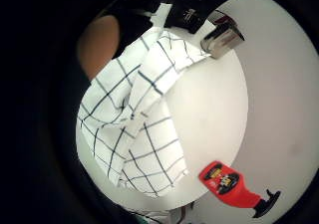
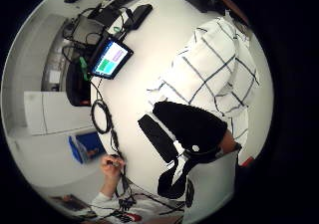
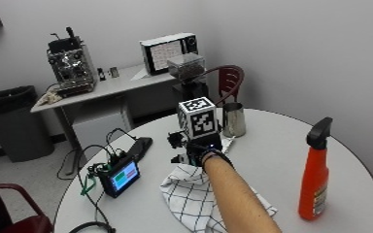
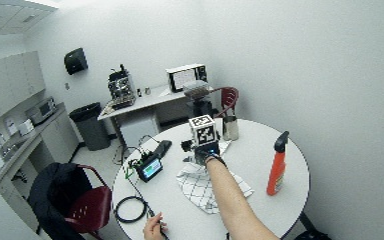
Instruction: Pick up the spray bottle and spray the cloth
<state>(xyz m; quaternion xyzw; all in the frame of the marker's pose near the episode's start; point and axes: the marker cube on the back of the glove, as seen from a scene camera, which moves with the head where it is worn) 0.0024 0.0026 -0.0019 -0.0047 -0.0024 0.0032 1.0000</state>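
**Gloved hand over the cloth, bottle standing apart**

In the outside view we see our gloved right hand (image 3: 199, 154) at the centre of the frame, above the upper edge of the checked cloth (image 3: 193, 199), which lies crumpled on the round white table (image 3: 270, 145). We cannot tell how far the fingers are open, or whether they touch the cloth. The orange spray bottle (image 3: 315, 174) stands upright at the right of the frame, well apart from the hand. A metal cup (image 3: 234, 120) stands just above the hand, and a small screen (image 3: 123, 177) sits at the lower left.
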